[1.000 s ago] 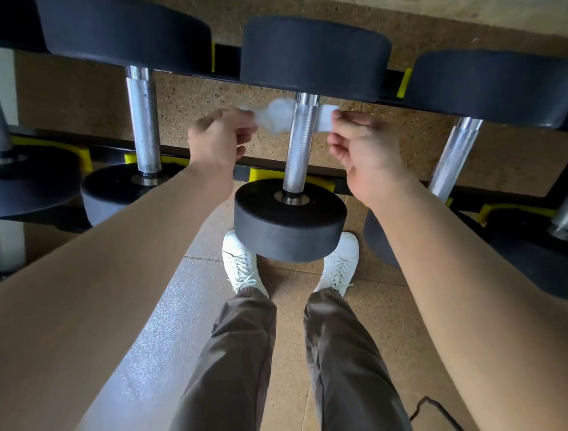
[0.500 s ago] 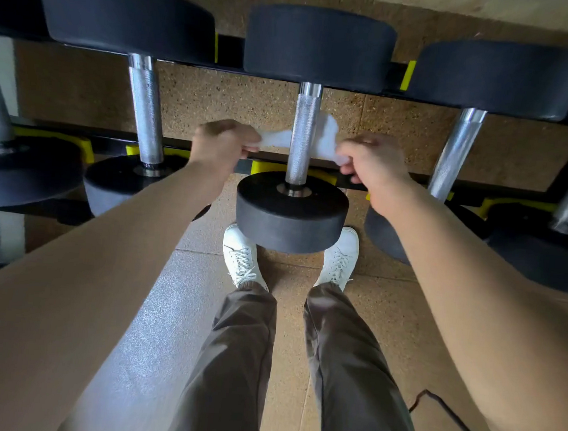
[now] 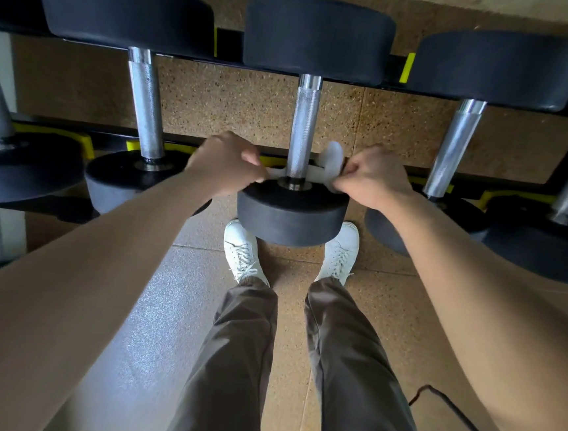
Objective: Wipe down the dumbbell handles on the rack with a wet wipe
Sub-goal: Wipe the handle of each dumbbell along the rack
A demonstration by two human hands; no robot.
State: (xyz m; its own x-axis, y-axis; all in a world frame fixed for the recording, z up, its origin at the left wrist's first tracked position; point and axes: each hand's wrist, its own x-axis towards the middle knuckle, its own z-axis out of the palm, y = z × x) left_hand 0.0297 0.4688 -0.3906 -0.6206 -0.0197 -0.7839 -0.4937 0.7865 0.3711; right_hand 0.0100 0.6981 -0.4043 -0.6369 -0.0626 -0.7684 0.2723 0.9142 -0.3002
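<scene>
Wipe (image 3: 332,161) slung behind the middle dumbbell handle (image 3: 305,124), low at its near end by the front edge of the rack (image 3: 111,136), just above the weight head (image 3: 291,212). Pinched at one end in the left hand (image 3: 227,162) and at the other in the right hand (image 3: 371,180), fingers curled tight on both. Best kept taut, pulled side to side in turn, then worked up the whole knurled length toward the back edge. Worth avoiding slack, so as to keep contact round the bar's far side.
</scene>
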